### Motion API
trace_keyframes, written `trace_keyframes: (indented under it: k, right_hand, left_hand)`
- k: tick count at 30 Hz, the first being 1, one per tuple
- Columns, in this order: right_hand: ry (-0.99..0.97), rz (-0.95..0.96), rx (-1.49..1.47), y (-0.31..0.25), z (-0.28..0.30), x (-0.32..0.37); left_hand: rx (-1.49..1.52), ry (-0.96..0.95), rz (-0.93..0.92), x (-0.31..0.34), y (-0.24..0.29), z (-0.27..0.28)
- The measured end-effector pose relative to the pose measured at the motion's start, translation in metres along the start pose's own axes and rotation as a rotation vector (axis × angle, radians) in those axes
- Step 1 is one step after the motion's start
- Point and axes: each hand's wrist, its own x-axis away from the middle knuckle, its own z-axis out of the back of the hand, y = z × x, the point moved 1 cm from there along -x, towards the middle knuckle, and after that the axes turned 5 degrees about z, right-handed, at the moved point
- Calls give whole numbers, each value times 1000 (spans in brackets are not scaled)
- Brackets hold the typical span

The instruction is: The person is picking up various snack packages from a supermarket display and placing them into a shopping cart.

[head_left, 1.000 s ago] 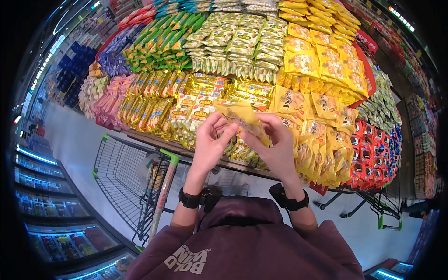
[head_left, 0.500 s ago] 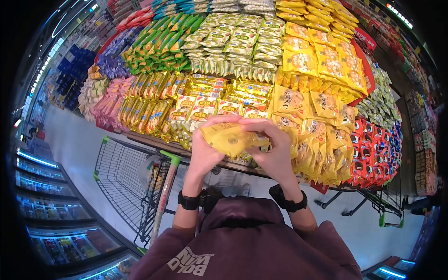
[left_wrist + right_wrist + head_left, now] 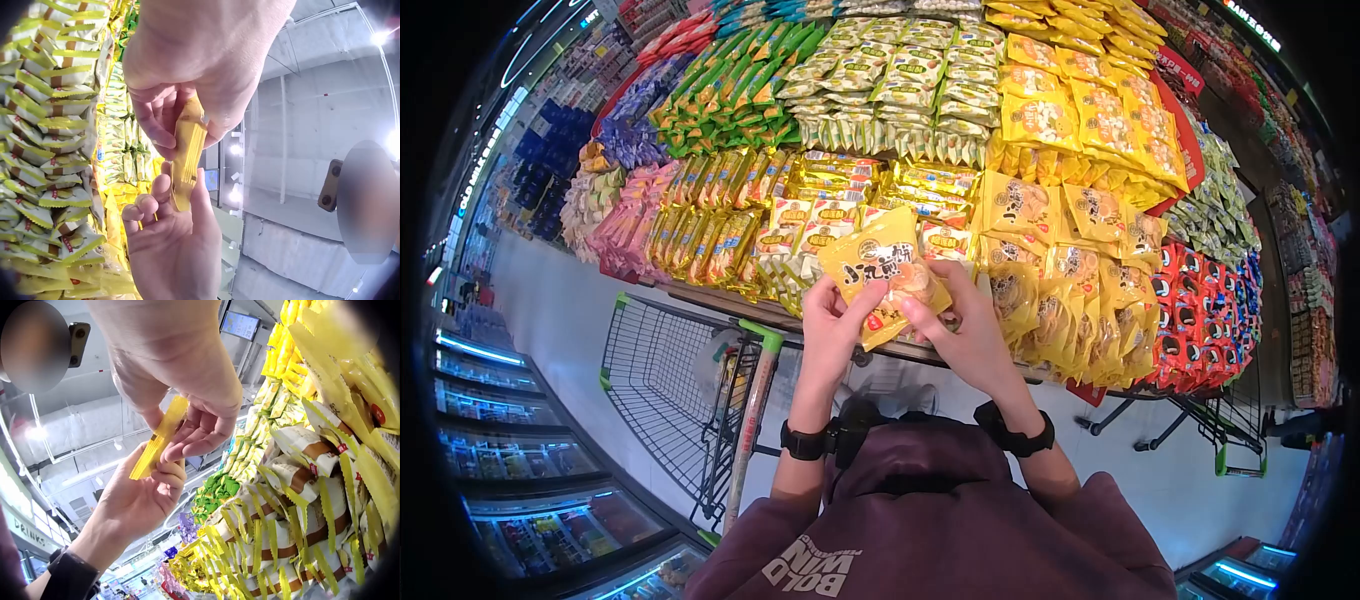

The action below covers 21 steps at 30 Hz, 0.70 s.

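Note:
A yellow snack packet point(image 3: 870, 262) with dark lettering and a picture of round biscuits faces up between both hands. My left hand point(image 3: 832, 335) pinches its left edge, thumb on the front. On the lower right side, my right hand point(image 3: 972, 335) pinches it the same way, fingers behind. Seen edge-on in the left wrist view, the packet point(image 3: 187, 150) is thin, and fingers of both hands lie close along it. The right wrist view shows the packet's crimped edge point(image 3: 156, 447) between the thumbs and fingers. Matching yellow packets point(image 3: 1075, 280) are piled just right of my hands.
A tiered display holds green packets point(image 3: 735, 85), gold packets point(image 3: 710, 215), white-and-green packets point(image 3: 890, 70) and red packets point(image 3: 1200, 315). A shopping cart point(image 3: 670, 380) stands at the lower left by the display's edge. Another cart point(image 3: 1235, 430) is at the right. Lit freezers point(image 3: 520, 460) line the left side.
The packet was tilted edge-up, then turned over with its plainer side showing; now its printed front faces up. Both hands have kept hold and shifted their fingers around it.

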Motion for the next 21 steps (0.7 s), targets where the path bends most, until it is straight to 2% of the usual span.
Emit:
trace_keyframes:
  k: [3,7,12,15,19,21]
  right_hand:
    - [-91,81,72,3,-10,8]
    - [-332,-48,194,-2,-13,16]
    - [-302,-11,193,9,-29,26]
    - [-314,-131,222,2,-31,26]
    - [-205,-122,160,13,-38,25]
    - [-192,-135,167,10,-39,22]
  left_hand:
    - [47,42,32,4,-8,19]
    - [65,38,121,11,-11,41]
    - [61,-9,181,18,-15,54]
    - [72,-44,216,18,-22,54]
    - [90,-64,279,9,-23,50]
    - [78,-81,243,1,-20,52]
